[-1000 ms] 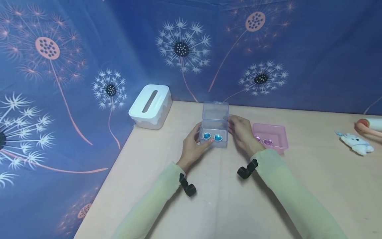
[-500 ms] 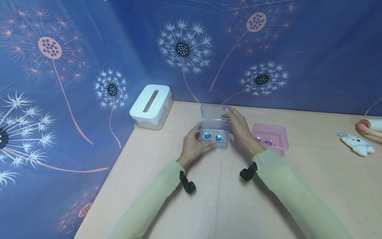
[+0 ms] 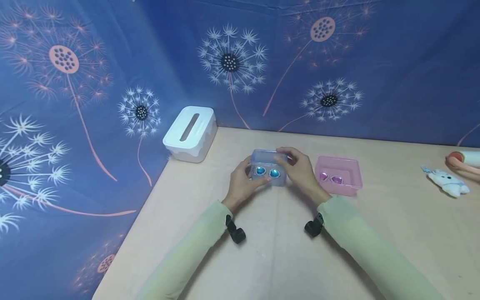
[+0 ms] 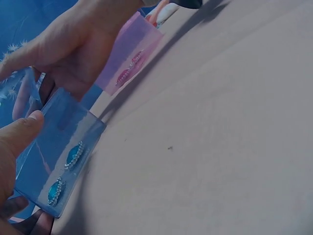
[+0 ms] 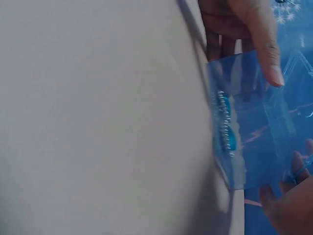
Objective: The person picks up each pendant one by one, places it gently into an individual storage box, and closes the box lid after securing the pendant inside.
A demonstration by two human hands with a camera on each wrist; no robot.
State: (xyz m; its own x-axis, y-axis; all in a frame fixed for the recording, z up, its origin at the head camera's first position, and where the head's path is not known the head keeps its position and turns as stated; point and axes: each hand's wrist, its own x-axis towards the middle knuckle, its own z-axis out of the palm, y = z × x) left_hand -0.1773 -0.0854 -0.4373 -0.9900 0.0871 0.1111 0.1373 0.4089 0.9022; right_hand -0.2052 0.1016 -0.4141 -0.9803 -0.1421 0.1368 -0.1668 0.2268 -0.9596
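My left hand (image 3: 240, 183) grips the left side of a clear bluish plastic box (image 3: 279, 182) on the table, thumb over its front. Two blue gem ornaments (image 3: 274, 173) with beaded silvery rims lie inside. My right hand (image 3: 300, 168) pinches the right edge of the box's hinged lid (image 3: 263, 156), which stands partly raised, tilted over the box. In the left wrist view the box (image 4: 63, 132) shows its clear front wall with the ornaments behind it. The right wrist view has my right hand (image 5: 293, 208) at the lid's edge, its fingers partly cut off.
A pink open box (image 3: 350, 173) with two pink gem ornaments (image 3: 336, 179) stands right of my right hand. Behind to the left is a white tissue box (image 3: 191, 133). A white plush toy (image 3: 448, 182) and a white roll (image 3: 470, 157) lie far right. Patterned blue cloth (image 3: 240, 96) hangs behind.
The right hand has gone from the box's right side to the lid and swung it from upright forward and down. The left hand has stayed on the box.
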